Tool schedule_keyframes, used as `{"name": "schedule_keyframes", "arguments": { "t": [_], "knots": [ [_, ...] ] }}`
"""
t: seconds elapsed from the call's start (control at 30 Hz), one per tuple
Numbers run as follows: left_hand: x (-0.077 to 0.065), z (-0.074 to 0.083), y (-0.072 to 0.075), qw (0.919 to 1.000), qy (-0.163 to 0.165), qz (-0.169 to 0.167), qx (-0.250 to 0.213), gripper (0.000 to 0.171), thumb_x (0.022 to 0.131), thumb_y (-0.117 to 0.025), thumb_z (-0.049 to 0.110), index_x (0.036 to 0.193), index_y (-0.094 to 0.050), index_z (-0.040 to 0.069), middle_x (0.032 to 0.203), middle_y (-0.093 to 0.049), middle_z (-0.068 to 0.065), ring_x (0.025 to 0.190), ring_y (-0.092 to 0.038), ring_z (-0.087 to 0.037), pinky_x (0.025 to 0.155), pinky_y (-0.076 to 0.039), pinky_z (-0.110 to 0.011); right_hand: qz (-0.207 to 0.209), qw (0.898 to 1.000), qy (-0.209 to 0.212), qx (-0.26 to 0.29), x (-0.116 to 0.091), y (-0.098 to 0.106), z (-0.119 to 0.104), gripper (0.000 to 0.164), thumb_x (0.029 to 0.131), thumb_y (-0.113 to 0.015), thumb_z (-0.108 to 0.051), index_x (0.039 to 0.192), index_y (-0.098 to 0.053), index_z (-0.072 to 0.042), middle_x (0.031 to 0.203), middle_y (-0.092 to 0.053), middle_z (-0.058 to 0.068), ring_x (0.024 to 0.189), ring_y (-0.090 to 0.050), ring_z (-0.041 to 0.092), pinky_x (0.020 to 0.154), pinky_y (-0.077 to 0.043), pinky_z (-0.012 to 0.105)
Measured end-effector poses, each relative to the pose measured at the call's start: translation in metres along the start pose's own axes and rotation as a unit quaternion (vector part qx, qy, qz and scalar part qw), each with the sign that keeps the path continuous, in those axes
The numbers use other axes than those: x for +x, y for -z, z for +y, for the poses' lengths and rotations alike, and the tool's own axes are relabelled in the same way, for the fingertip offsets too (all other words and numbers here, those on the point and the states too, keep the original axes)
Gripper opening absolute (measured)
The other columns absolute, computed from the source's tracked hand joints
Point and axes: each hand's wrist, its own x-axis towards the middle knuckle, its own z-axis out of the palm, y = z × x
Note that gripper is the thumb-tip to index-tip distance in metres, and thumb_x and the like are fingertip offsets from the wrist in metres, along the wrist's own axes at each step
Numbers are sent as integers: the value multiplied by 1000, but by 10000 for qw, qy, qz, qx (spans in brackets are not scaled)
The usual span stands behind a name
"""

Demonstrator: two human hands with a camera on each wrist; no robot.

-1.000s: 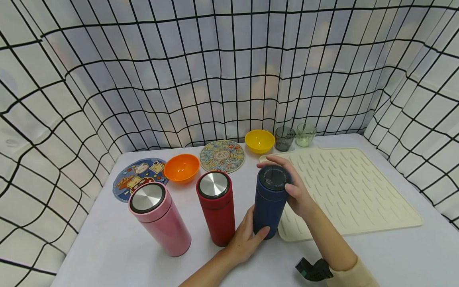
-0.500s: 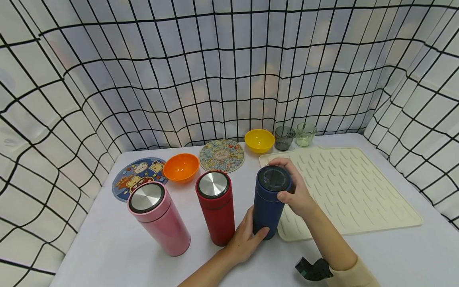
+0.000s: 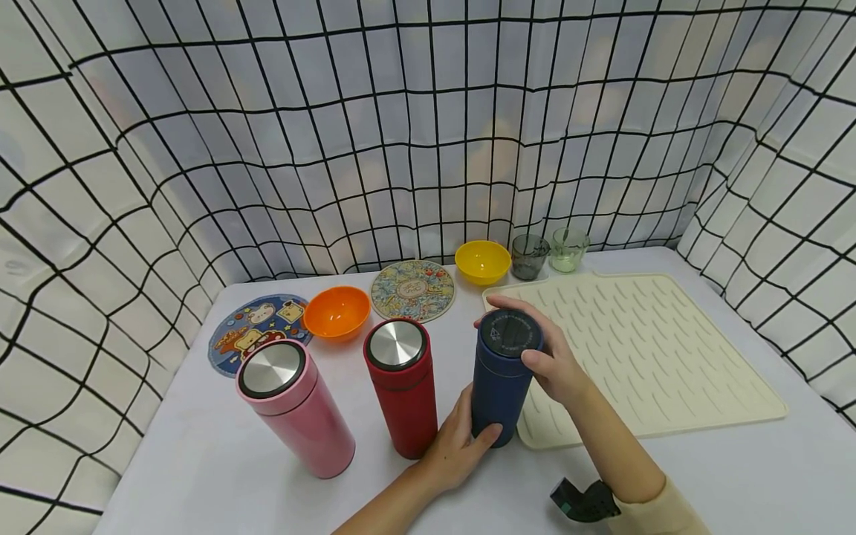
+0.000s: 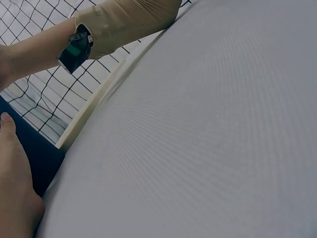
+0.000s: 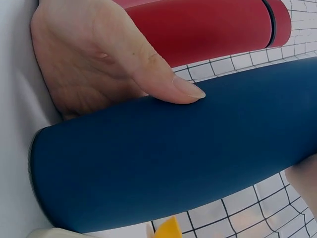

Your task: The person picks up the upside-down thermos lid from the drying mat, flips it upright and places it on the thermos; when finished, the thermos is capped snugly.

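Observation:
A dark blue thermos bottle (image 3: 500,394) stands upright on the white table near the mat's left edge. My left hand (image 3: 458,449) grips its lower body, thumb across the near side; in the right wrist view the left thumb (image 5: 173,89) lies along the blue wall. Around the black-topped lid (image 3: 510,332) my right hand (image 3: 560,368) holds on, with the thumb at the near rim and fingers on the far side, partly hidden. Left of the left hand stands a red thermos bottle (image 3: 401,394), and a pink thermos bottle (image 3: 307,423) is farther left. Both have steel-topped lids.
A cream drying mat (image 3: 669,357) covers the right side. Behind are an orange bowl (image 3: 337,313), a yellow bowl (image 3: 483,262), a dark glass (image 3: 530,257), a greenish glass (image 3: 568,250), a patterned round mat (image 3: 412,290) and a blue cartoon mat (image 3: 250,334). Black netting surrounds the table.
My right fingers drew in around the blue thermos lid, then reached forward again; the thumb shifted along its rim. The lid's print has turned slightly. My left hand stays put.

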Motion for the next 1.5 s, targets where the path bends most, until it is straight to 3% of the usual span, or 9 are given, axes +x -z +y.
{"name": "schedule_keyframes", "arguments": {
  "t": [0.53,0.8,1.07,1.17,1.3,1.4,1.5],
  "knots": [
    [0,-2,0,9998,39,-173,-62,63,94,-50,30,142,-14,11,137,-37,-7,124,-38,-18,101,-32,-46,216,9996,203,21,-2,1,5,63,78,-70,-40,124,-45,-6,116,-56,5,101,-55,16,87,-45,29],
    [0,-1,1,9999,37,-129,-93,64,93,-53,29,142,-16,10,135,-39,-5,122,-39,-16,101,-33,-44,333,9991,199,174,-1,-1,3,63,74,-77,-31,121,-43,-7,118,-53,5,101,-52,16,89,-44,28],
    [1,0,1,9999,34,-92,-101,64,92,-55,30,140,-18,11,133,-39,-5,121,-39,-16,101,-33,-43,19,9997,214,-133,0,-1,4,60,83,-64,-34,129,-38,-5,119,-55,8,108,-52,21,88,-44,32],
    [0,15,5,9998,89,-131,-114,64,91,-56,26,139,-18,7,132,-40,-9,120,-40,-20,101,-33,-44,-130,9991,357,-214,1,-1,4,60,85,-60,-35,131,-40,-2,121,-54,10,111,-50,24,89,-43,33],
    [0,18,4,9994,241,-190,-155,66,90,-59,23,138,-16,7,131,-39,-10,120,-39,-21,101,-32,-45,-159,9989,353,-254,1,0,3,57,85,-61,-34,128,-44,-1,123,-53,11,113,-48,26,92,-42,34],
    [2,4,1,9994,273,-164,-166,68,88,-61,27,138,-16,12,132,-39,-6,120,-39,-19,101,-32,-43,-88,9995,172,-265,0,1,2,57,83,-63,-36,126,-45,-4,123,-53,10,111,-49,23,92,-42,33],
    [2,3,0,9993,274,-135,-210,69,87,-62,30,137,-18,12,131,-40,-5,120,-40,-18,101,-32,-43,-5,9997,58,-245,0,1,1,58,81,-67,-37,125,-45,-5,121,-53,8,107,-50,19,91,-42,31]
  ]
}}
